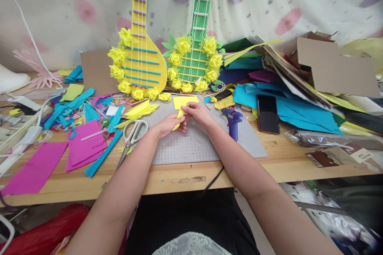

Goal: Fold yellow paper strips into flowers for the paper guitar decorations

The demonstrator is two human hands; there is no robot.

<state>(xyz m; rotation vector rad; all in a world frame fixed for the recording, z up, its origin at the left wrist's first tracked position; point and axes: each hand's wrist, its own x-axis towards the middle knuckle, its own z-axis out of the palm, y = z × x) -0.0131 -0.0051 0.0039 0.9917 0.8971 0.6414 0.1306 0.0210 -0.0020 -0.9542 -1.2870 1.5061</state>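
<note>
Between my two hands, over the grey cutting mat [194, 147], is a small strip of yellow paper [180, 114]. My left hand [169, 124] grips its lower part, fingers closed. The fingertips of my right hand [196, 112] pinch its upper end. Just behind them lies a yellow paper rectangle [186, 101] on the mat. Scissors [133, 135] with pale handles rest left of my left wrist, partly hidden by the forearm. A blue-purple glue gun [233, 121] lies right of my right hand.
Two guitar-shaped crafts, one yellow [145, 63] and one green [196, 55], stand at the back with yellow paper flowers. Magenta sheets [85, 143] and blue scraps lie left. A phone [268, 113], blue paper [302, 111] and piled cardboard [335, 67] lie right.
</note>
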